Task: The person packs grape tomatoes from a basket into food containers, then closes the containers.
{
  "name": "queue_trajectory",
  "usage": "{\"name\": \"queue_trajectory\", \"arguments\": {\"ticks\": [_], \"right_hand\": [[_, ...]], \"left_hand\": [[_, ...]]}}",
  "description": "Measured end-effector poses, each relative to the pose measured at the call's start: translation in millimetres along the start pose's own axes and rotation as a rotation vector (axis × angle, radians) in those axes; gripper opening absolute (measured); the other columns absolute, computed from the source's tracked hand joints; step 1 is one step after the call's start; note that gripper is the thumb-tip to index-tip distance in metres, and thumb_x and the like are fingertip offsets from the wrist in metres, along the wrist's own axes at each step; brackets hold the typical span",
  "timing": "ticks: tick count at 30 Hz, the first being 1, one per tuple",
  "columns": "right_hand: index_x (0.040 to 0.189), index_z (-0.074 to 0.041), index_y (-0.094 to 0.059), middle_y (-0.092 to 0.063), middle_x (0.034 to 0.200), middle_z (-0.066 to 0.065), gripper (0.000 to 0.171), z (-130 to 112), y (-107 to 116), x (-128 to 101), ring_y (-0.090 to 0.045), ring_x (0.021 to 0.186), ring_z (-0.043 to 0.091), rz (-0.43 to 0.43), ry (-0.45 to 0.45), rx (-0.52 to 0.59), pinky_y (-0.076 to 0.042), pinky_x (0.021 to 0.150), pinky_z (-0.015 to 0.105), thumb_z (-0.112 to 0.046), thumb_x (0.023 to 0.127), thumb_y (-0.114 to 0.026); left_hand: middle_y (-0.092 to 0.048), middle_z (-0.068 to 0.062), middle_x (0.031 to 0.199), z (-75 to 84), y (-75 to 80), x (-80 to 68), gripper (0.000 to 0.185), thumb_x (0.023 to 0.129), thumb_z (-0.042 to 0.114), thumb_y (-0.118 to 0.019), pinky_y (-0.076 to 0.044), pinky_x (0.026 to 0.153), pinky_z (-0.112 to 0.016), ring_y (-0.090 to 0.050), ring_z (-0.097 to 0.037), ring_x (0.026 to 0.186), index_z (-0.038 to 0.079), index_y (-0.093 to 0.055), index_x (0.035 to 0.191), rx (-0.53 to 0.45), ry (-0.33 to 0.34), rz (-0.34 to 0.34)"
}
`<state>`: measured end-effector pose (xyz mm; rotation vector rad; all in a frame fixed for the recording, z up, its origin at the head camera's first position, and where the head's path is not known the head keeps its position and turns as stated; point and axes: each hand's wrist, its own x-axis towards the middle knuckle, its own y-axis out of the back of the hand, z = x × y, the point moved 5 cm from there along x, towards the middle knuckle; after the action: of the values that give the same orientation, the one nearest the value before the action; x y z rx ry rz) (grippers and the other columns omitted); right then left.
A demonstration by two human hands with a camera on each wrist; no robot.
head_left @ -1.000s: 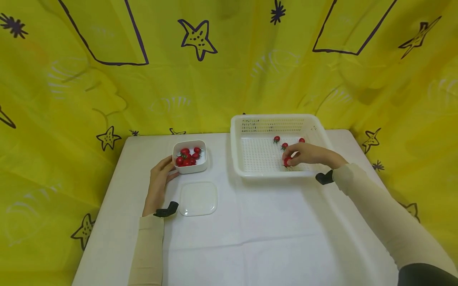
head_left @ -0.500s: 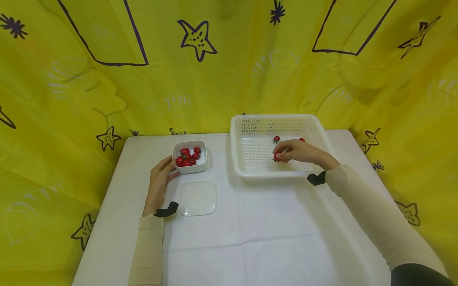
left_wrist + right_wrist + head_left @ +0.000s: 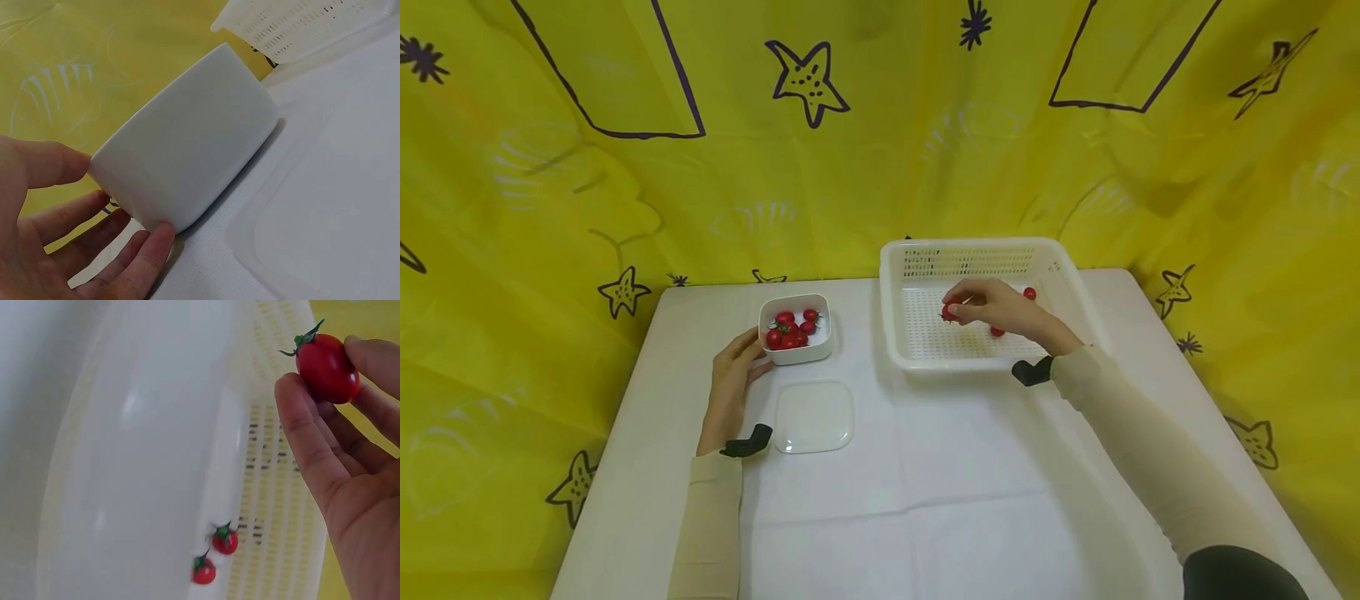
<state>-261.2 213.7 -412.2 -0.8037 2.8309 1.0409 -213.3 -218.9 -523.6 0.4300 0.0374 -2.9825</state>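
My right hand (image 3: pixel 1000 308) pinches a red cherry tomato (image 3: pixel 328 369) with a green stem, over the white perforated basket (image 3: pixel 891 325). In the right wrist view the thumb and fingertips are at its sides. Two more cherry tomatoes show in the basket: one tomato (image 3: pixel 1030 293) near the back right, another tomato (image 3: pixel 997 331) partly under the hand. On the left my left hand (image 3: pixel 735 367) rests its loosely spread fingers against the corner of a small white box (image 3: pixel 194 125). Several cherry tomatoes (image 3: pixel 790 333) lie inside that box.
A clear square lid (image 3: pixel 815 417) lies flat just in front of the box. Both containers stand on a white cloth-covered table (image 3: pixel 880 533). Behind it hangs a yellow patterned curtain (image 3: pixel 880 192).
My right hand has moved left and slightly back inside the basket, carrying the cherry tomato. The left hand, box and lid have stayed in place.
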Motion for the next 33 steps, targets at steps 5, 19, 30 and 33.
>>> {"name": "queue_trajectory", "arguments": {"ticks": [5, 19, 30, 33], "right_hand": [[0.125, -0.009, -0.069, -0.074, 0.121, 0.012, 0.025, -15.9, -8.9, 10.5, -0.073, 0.101, 0.024, 0.015, 0.032, 0.042, -0.059, 0.101, 0.038, -0.021, 0.104, -0.065], [0.127, -0.013, -0.07, -0.074, 0.119, 0.009, 0.025, -60.4, -33.7, 43.5, -0.075, 0.099, 0.022, 0.033, 0.116, 0.194, -0.06, 0.102, 0.042, -0.02, 0.103, -0.067], [0.127, -0.01, -0.069, -0.074, 0.119, 0.01, 0.027, -84.6, -58.7, 73.8, -0.075, 0.103, 0.024, -0.033, 0.153, 0.226, -0.061, 0.103, 0.039, -0.022, 0.104, -0.066], [0.127, -0.01, -0.069, -0.074, 0.12, 0.01, 0.027, -88.8, -65.0, 81.6, -0.075, 0.102, 0.022, -0.05, 0.153, 0.244, -0.06, 0.103, 0.041, -0.023, 0.104, -0.066]], "left_hand": [[-0.05, -0.007, 0.156, -0.6, -0.4, 1.1, 0.052, 0.108, 0.034, -0.058, -0.058, 0.099, -0.02, -0.055, -0.015, 0.12, 0.019, -0.049, 0.156, -0.012, 0.004, 0.008], [-0.049, -0.007, 0.156, -2.5, 0.5, 5.2, 0.052, 0.107, 0.033, -0.058, -0.058, 0.099, -0.021, -0.053, -0.015, 0.122, 0.02, -0.048, 0.157, 0.001, 0.027, 0.012], [-0.049, -0.006, 0.156, -2.3, 1.0, 5.6, 0.052, 0.107, 0.033, -0.058, -0.059, 0.096, -0.018, -0.054, -0.014, 0.121, 0.018, -0.049, 0.157, -0.021, 0.022, 0.011], [-0.049, -0.006, 0.156, -1.8, 0.6, 4.9, 0.052, 0.107, 0.033, -0.058, -0.059, 0.097, -0.019, -0.054, -0.014, 0.121, 0.018, -0.049, 0.156, -0.02, 0.017, 0.009]]}}
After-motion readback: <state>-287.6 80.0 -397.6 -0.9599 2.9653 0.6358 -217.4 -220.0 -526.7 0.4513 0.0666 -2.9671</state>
